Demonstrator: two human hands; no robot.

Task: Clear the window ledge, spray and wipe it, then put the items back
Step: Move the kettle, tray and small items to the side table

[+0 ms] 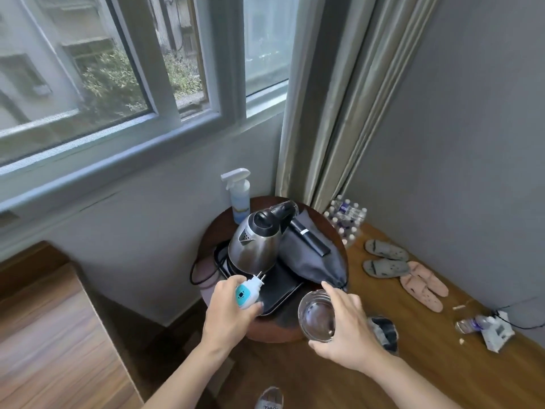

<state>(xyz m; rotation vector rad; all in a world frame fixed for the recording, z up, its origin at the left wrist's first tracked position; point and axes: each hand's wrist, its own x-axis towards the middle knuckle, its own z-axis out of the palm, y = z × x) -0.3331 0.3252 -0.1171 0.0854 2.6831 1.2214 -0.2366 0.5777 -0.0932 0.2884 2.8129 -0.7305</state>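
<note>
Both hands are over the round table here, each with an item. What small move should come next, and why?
Probably set them down: the left hand grips a plug-in device over the black tray, the right hand holds a glass ashtray at the table edge.

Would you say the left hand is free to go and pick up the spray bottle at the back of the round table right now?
Probably not yet. The left hand grips a white-and-teal plug-in device, and the kettle stands between it and the spray bottle by the wall.

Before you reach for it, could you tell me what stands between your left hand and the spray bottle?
In the head view, the steel kettle stands between the left hand and the spray bottle.
</note>
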